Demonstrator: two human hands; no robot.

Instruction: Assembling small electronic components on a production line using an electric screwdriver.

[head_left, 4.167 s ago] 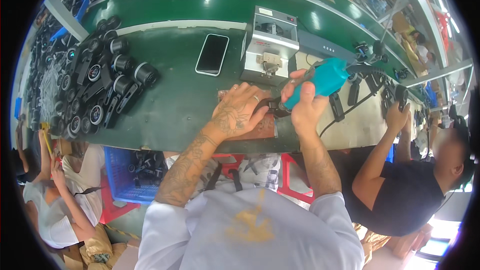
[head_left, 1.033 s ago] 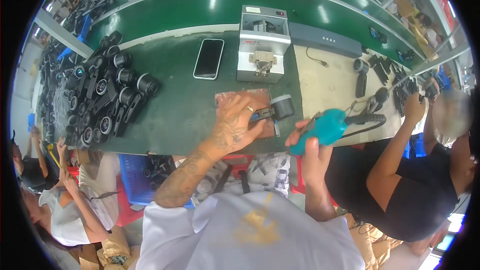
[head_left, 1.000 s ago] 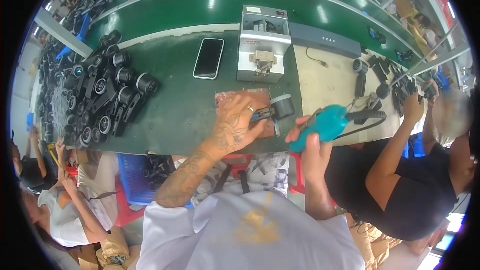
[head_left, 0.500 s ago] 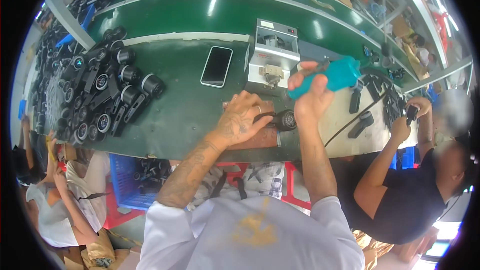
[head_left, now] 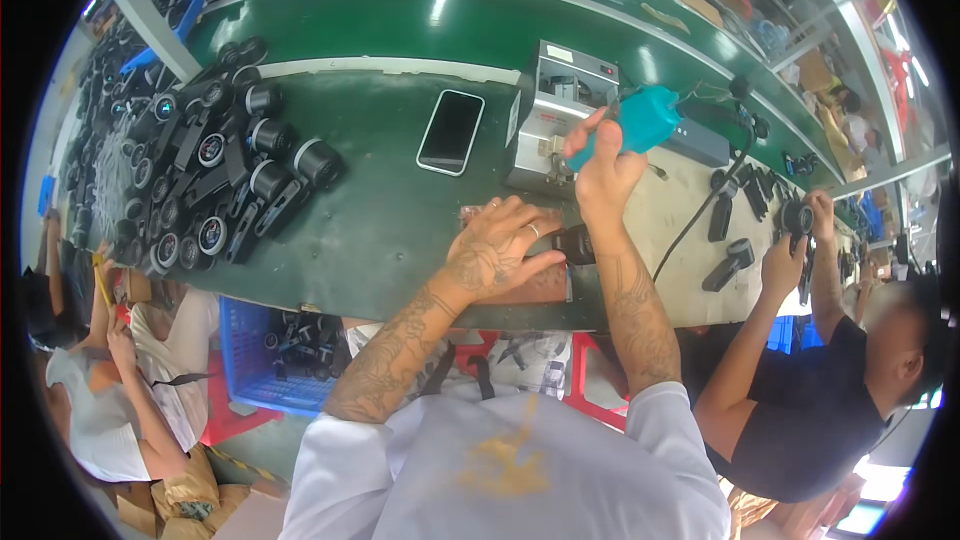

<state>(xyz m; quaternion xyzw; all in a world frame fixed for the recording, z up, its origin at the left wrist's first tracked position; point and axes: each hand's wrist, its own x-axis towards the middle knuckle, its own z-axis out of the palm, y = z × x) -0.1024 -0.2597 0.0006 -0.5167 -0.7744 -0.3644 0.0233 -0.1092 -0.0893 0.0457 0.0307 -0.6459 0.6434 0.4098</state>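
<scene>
My right hand (head_left: pixel 608 175) is wrapped round a teal electric screwdriver (head_left: pixel 645 120), held tilted in the air at the front right of a silver screw feeder (head_left: pixel 572 70). Its tip is hard to make out against the feeder. My left hand (head_left: pixel 500 245) lies palm down with bent fingers over a black device with a round head (head_left: pixel 575 244). Most of the device's body is hidden under the fingers and thumb. Beneath it is a reddish-brown pad (head_left: pixel 540 287) on the green bench top.
A phone (head_left: pixel 451 132) lies left of the feeder. Many similar black devices (head_left: pixel 210 155) are heaped at the left. A dark cable (head_left: pixel 695 225) crosses the right side, near loose black parts (head_left: pixel 728 265). A co-worker's hands (head_left: pixel 785 265) hold another device. A blue crate (head_left: pixel 240 365) stands below the bench.
My right hand has brought the screwdriver left and away from me, closer to the feeder. The left hand stays on the device. The co-worker at the right has lifted and turned a device.
</scene>
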